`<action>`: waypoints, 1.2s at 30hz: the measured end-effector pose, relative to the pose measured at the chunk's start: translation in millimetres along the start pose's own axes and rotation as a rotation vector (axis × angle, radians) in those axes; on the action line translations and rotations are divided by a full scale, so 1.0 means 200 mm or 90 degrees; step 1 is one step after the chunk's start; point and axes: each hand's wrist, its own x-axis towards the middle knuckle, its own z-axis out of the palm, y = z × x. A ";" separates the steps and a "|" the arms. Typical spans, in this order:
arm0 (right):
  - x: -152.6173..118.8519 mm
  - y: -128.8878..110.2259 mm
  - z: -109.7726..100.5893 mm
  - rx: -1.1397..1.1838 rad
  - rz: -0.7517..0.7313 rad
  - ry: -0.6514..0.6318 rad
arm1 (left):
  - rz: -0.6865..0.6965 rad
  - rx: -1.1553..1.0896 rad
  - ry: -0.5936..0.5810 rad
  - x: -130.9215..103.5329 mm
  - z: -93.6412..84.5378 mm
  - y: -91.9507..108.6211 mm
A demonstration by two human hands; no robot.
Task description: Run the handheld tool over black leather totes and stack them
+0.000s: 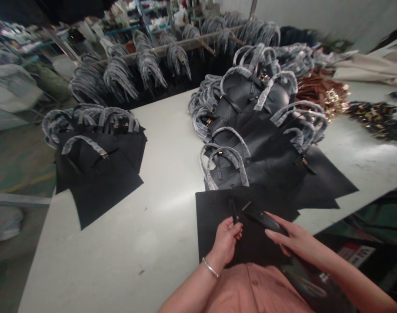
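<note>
A black bag panel (214, 217) with plastic-wrapped handles (222, 163) lies at the front edge of the table, against my body. My left hand (226, 239), with a bracelet on its wrist, pinches a narrow black strap (233, 211) over the panel. To its right, my right hand (291, 239) is wrapped round a dark hand tool (270, 224), whose tip points toward the strap. The tool's exact kind is blurred. Behind the panel, a heap of black bag panels (266, 152) with wrapped handles spreads across the table.
Another pile of black panels (103, 174) lies on the left of the white table (165, 174). Brown straps with metal clasps (325, 93) and dark straps with clasps (377, 119) are at the back right. Wrapped handles hang on a rail (185, 43) behind.
</note>
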 end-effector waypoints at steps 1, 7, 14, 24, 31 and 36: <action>-0.02 0.01 0.00 -0.010 0.007 -0.013 | 0.028 0.035 0.008 -0.01 0.00 -0.01; -0.09 0.02 0.05 -0.053 -0.015 -0.102 | 0.150 0.168 -0.044 -0.04 0.00 0.00; 0.00 -0.10 0.12 -0.076 -0.019 0.001 | 0.100 0.175 -0.065 -0.03 -0.01 -0.05; -0.05 -0.04 0.03 -0.065 -0.019 -0.030 | 0.132 0.316 -0.089 0.04 -0.01 -0.03; -0.07 0.11 -0.27 0.033 -0.030 0.259 | 0.373 0.817 0.098 0.18 0.01 0.15; -0.19 0.34 -0.32 0.048 0.052 0.241 | 0.396 1.097 0.028 0.36 0.08 0.19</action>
